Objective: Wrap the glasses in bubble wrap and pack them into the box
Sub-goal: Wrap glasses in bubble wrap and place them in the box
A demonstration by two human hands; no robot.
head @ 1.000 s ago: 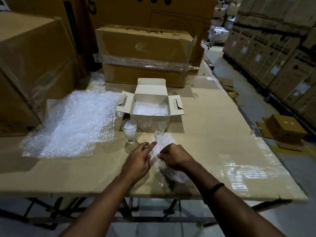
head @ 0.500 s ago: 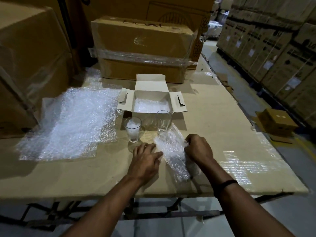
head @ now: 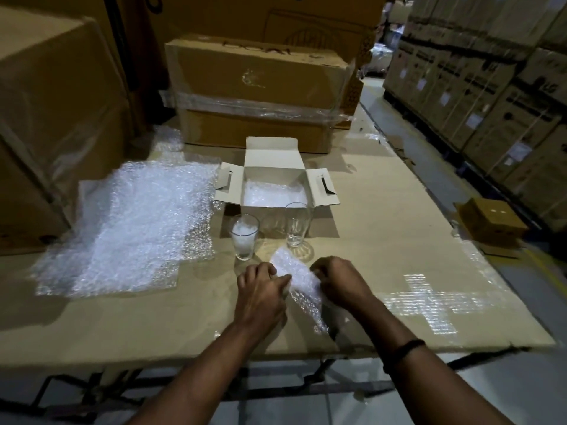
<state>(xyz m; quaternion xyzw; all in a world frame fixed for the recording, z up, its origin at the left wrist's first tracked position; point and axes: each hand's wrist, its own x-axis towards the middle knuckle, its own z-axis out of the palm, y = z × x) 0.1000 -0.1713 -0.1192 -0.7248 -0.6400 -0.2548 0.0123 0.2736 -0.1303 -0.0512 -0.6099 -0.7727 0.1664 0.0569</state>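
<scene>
— The hands?
— Left hand (head: 260, 289) and right hand (head: 337, 282) both pinched a small crinkly bubble-wrap sheet (head: 302, 283) low over the cardboard-topped desk (head: 399, 240), near a wrap-stuffed clear glass (head: 244, 240), an empty ribbed glass (head: 297, 223) and the open white card box (head: 273, 167).

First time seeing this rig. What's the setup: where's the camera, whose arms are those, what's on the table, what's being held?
No robot here: a person works with bare hands. Every picture comes from one wide-angle camera worn on their head, looking forward and down. The left hand and right hand both grip a small piece of bubble wrap. On the cardboard-covered table stand a glass stuffed with bubble wrap and an empty glass beside it. Behind them sits an open white box with bubble wrap inside. Large bubble wrap sheets lie to the left.
</scene>
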